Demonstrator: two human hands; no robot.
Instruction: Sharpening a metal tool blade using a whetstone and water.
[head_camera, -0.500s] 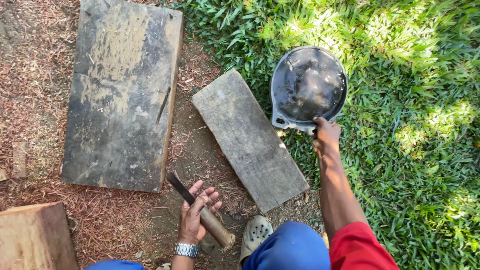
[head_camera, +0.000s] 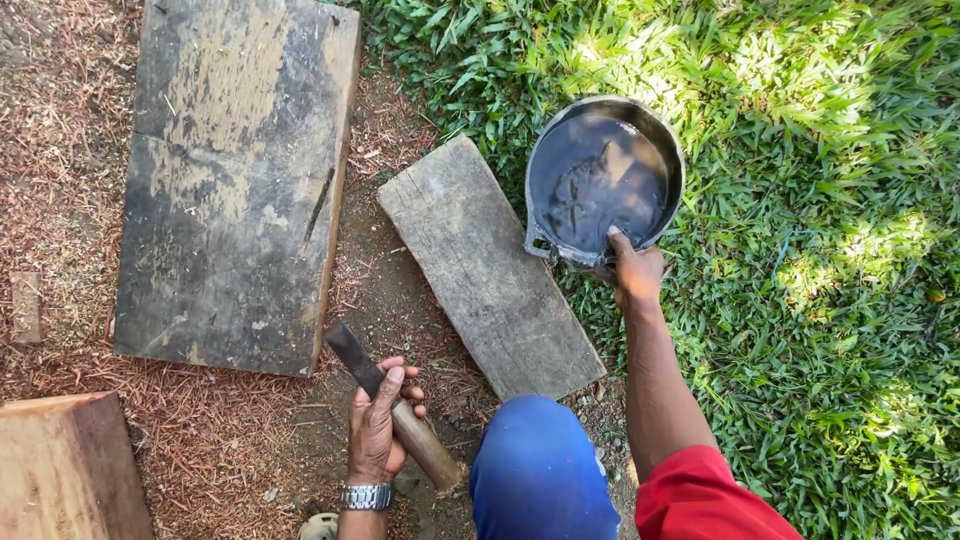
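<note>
Metal pan (head_camera: 603, 180) of dark water on grass (head_camera: 820, 300), likely heavy, sloshy, stiff, pinched at near rim by right hand (head_camera: 636, 272); left hand (head_camera: 376, 425) closed round wooden-handled blade (head_camera: 392, 404) beside plank (head_camera: 487, 265).

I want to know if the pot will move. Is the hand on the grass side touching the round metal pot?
Touching. The head view shows the right hand gripping the near rim of the pot, with the thumb hooked over the edge.
</note>
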